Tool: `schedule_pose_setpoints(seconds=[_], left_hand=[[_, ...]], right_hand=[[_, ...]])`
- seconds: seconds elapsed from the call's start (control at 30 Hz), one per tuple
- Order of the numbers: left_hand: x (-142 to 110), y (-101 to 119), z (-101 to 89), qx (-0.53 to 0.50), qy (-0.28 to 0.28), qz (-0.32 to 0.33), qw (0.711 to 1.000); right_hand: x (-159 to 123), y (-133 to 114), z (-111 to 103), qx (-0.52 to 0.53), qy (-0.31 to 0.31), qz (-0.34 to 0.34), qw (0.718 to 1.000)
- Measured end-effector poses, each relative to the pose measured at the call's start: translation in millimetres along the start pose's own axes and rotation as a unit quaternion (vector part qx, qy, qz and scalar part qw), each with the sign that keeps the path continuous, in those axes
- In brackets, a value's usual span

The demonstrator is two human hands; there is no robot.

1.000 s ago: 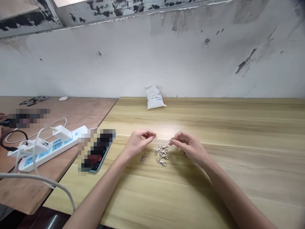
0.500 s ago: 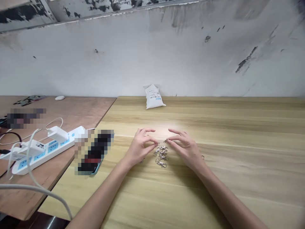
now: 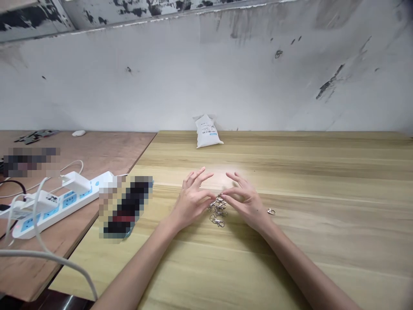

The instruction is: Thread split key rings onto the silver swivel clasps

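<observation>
A small heap of silver swivel lobster clasps [image 3: 218, 211] lies on the light wood table [image 3: 309, 254], between my two hands. My left hand [image 3: 192, 200] is just left of the heap, with its fingers spread and nothing visible in them. My right hand [image 3: 244, 200] reaches the heap's top from the right, its fingertips close to the clasps, and it also holds nothing visible. A single loose clasp [image 3: 271, 211] lies on the wood to the right of my right hand.
A white sachet [image 3: 206, 132] stands against the wall at the table's far edge. To the left, a plywood table [image 3: 97, 150] holds a white power strip [image 3: 54, 211] with plugged-in chargers and cables. A blurred phone [image 3: 127, 211] lies on the wood table's left side.
Both hands have closed in on the heap, and their fingers, pinching small metal pieces a second ago, now spread apart. A loose clasp now lies to the right of my right hand.
</observation>
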State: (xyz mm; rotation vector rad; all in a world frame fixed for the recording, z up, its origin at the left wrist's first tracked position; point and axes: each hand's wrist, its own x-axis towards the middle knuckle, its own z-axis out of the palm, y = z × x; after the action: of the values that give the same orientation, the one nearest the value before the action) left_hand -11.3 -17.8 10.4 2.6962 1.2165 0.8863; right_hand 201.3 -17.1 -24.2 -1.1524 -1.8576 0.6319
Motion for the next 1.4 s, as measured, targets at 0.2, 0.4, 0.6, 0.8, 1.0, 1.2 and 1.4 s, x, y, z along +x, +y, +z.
schedule_pose_setpoints(seconds=[0.2, 0.4, 0.6, 0.8, 1.0, 1.2, 1.4], left_hand=[[-1.9, -7.7, 1.0, 0.01, -0.02, -0.045, 0.999], [-6.7, -23.9, 7.7, -0.008, -0.064, -0.133, 0.989], [-6.6, -26.5, 5.2, -0.005, -0.059, -0.137, 0.989], [-5.9, -27.2, -3.1, 0.051, -0.067, -0.036, 0.996], [1.3, -23.6, -2.5, 0.149, -0.061, 0.05, 0.986], [19.2, -12.6, -5.2, 0.196, -0.143, 0.048, 0.969], [41.4, -13.7, -0.3, 0.226, -0.204, 0.017, 0.952]], right_hand=[[0.5, 3.8, -2.5, -0.073, -0.01, -0.019, 0.997], [0.0, 5.6, -3.8, -0.126, -0.01, -0.025, 0.992], [-1.3, 5.8, -3.8, -0.127, -0.014, -0.007, 0.992], [-0.9, 3.8, -3.4, -0.11, -0.006, 0.005, 0.994], [-1.0, 4.5, -1.9, -0.092, 0.004, 0.001, 0.996], [1.4, 4.1, -3.6, -0.079, 0.005, 0.003, 0.997], [2.5, 4.5, -3.8, -0.062, 0.01, 0.014, 0.998]])
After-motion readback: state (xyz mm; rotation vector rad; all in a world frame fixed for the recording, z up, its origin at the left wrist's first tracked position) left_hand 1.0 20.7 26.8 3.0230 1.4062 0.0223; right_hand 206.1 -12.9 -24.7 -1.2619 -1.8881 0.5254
